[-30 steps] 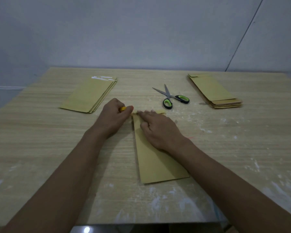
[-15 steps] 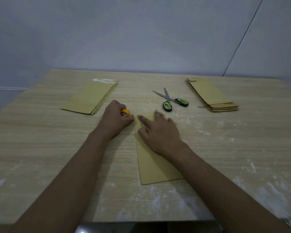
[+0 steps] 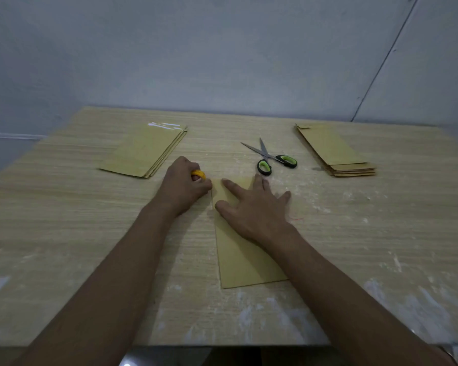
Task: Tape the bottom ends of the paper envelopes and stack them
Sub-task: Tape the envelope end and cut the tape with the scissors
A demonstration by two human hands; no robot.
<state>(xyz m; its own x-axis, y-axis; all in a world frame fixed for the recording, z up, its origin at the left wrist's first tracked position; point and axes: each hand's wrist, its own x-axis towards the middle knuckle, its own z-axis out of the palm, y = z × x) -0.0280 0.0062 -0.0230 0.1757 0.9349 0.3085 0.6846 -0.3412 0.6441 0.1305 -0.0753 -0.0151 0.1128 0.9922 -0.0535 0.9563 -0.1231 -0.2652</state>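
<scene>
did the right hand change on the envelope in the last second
Yes. The right hand has flattened and spread its fingers on the envelope, its fingertips now nearer the scissors.

One head-worn wide-angle camera looks forward and down from close above the table [image 3: 64, 233], facing the wall [image 3: 222, 62] at 12 o'clock.

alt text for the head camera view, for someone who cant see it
On a wooden table, a person's right hand presses flat on a brown paper envelope while the left hand grips a small yellow object at its far corner. Scissors lie beyond, between two envelope stacks: left stack, right stack.
</scene>
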